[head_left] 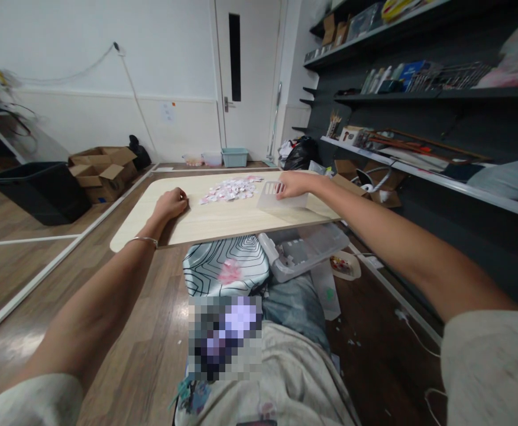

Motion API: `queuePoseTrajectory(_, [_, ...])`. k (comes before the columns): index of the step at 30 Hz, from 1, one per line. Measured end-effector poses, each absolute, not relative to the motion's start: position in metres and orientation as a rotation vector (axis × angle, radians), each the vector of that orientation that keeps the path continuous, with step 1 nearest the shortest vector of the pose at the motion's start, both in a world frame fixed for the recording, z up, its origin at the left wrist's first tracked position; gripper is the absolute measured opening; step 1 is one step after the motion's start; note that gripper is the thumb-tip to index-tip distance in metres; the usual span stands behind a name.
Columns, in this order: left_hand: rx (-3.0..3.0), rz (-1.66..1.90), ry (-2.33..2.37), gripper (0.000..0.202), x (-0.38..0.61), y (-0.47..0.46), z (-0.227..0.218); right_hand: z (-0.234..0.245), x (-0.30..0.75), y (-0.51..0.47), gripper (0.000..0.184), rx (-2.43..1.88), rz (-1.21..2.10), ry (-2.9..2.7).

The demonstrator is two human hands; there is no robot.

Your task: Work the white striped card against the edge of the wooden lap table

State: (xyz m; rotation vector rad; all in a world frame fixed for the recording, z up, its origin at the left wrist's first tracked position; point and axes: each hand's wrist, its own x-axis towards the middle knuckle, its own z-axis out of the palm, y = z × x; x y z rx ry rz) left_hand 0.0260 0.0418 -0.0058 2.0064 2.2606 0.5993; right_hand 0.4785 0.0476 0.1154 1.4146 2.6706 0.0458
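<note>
My right hand (291, 184) grips the upper edge of a translucent plastic piece with slots (270, 200), which stands on the right part of a pale wooden board (223, 222); whether it is a box or a flat sheet I cannot tell. Just left of it lies a spread pile of small white and pink pieces (232, 189), too small to name. My left hand (171, 204) rests at the board's left side, fingers curled in, apart from the pile. Anything inside that hand is hidden.
Below the board's near edge sit a clear plastic bin (303, 248) and a patterned cloth-like item (226, 266) over my lap. A small tray (345, 266) is on the floor. A black bin (37, 192) and cardboard boxes (103, 171) stand left; loaded shelves (418, 94) line the right.
</note>
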Motion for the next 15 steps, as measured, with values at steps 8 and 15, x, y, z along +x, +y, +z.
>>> queuePoseTrajectory(8, [2.037,0.577,2.277,0.051,0.031,0.036,-0.003,0.119,0.522,0.045,0.04,1.543,0.172,2.564])
queuePoseTrajectory(15, [2.052,0.553,2.294,0.051,0.03,0.04,-0.007,0.111,0.5,0.057,0.046,1.617,0.205,2.565])
